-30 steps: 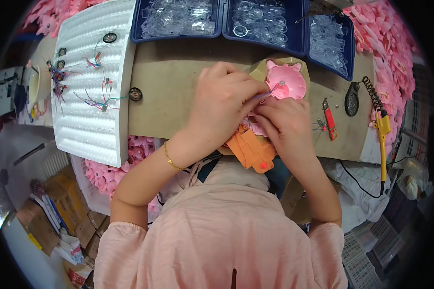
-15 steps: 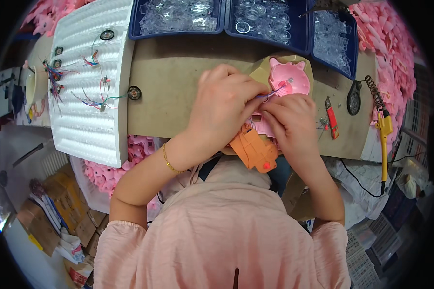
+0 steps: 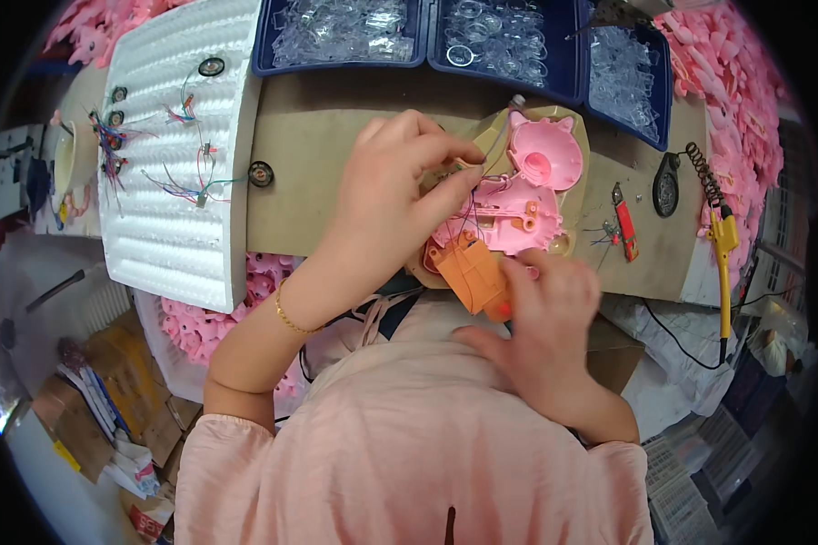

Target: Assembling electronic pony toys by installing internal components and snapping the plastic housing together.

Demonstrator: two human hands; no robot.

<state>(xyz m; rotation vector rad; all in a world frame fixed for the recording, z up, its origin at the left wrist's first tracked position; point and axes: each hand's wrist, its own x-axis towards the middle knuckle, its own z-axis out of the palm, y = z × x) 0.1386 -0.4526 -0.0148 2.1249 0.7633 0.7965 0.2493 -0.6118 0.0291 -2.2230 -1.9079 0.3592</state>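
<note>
**Thin wires pinched over a pink plastic shell**

The grip of the left hand [image 3: 395, 195] is pressed together: thumb and forefinger are closed on fine dark wires [image 3: 470, 211] that run down toward the orange part [image 3: 468, 272]. The hand is held just above the pink plastic shell [image 3: 509, 213], which lies open-side up on a tan pad at the middle of the surface [image 3: 336, 145]. A second pink piece, round with two small ears [image 3: 545, 154], is seen just beyond the shell, touching it or nearly so.

The right hand [image 3: 541, 331] is placed nearer the body, below the shell. Its fingers are curled against the lower edge of the orange part, which is held at the near rim of the surface; whether the part is truly clamped or only steadied cannot be told, since the fingertips are partly blurred. A thin gold bracelet [image 3: 291, 318] is worn on the left wrist.

Further out, a white ribbed foam sheet [image 3: 177, 182] is laid on the left, with small round speakers and coloured wire bundles [image 3: 191, 113] spread on it. Blue trays of clear plastic parts [image 3: 482, 32] are lined along the far edge. To the right, a red-handled tool [image 3: 625, 232] and a yellow soldering iron [image 3: 724, 263] are lying, well apart from the hands. Heaps of pink parts [image 3: 727, 82] are piled at the far right.
</note>
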